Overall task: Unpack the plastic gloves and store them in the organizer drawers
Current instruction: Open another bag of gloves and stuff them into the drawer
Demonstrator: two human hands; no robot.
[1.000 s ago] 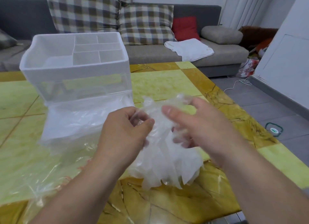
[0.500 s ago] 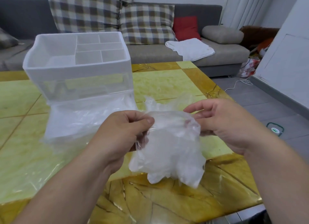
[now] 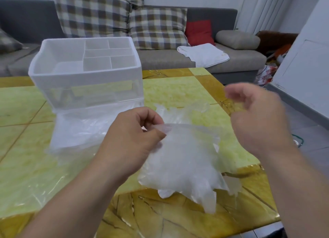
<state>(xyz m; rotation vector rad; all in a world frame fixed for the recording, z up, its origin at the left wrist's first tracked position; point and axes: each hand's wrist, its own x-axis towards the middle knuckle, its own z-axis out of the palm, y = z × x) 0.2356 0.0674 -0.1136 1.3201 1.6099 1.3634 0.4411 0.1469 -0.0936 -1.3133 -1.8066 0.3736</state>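
Pinching crumpled translucent plastic glove bundle (image 3: 187, 157) with left hand (image 3: 131, 141), just front-right of white compartmented plastic organizer (image 3: 85, 73). Can't tell grip of blurred right hand (image 3: 256, 116). Looks unpacked, not yet in drawers.

Head view: from my head, facing forward and down.
Near: my left hand (image 3: 131, 140) and right hand (image 3: 254, 120), close below.
Far: long grey fabric sofa (image 3: 160, 58).

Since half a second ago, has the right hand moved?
Yes. The right hand has drawn off to the right and slightly up, farther from the organizer and away from the gloves.
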